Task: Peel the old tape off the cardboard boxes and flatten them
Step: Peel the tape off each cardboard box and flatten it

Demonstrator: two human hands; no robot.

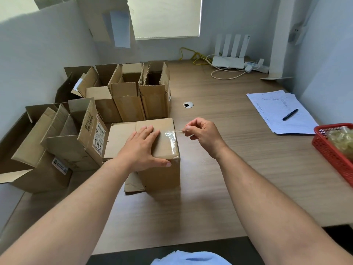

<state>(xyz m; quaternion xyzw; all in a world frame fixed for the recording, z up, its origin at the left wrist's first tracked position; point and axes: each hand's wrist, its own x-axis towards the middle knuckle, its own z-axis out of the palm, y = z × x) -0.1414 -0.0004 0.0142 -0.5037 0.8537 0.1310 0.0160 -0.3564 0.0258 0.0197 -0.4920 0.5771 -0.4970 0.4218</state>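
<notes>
Left hand (142, 145) lying flat, fingers straight, pressing closed cardboard box (152, 150) down against desk (219, 169). Right hand (202, 133) pinching lifted end of clear tape (172, 135), just off box's right top edge. Peeling step looking underway. Next pull probably needing steady tension away from box, left hand bracing. Open boxes (122, 94) waiting beyond left hand, unflattened.

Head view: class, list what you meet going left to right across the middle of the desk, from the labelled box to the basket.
labelled open box → left hand → clear tape → right hand → pen → red basket
</notes>
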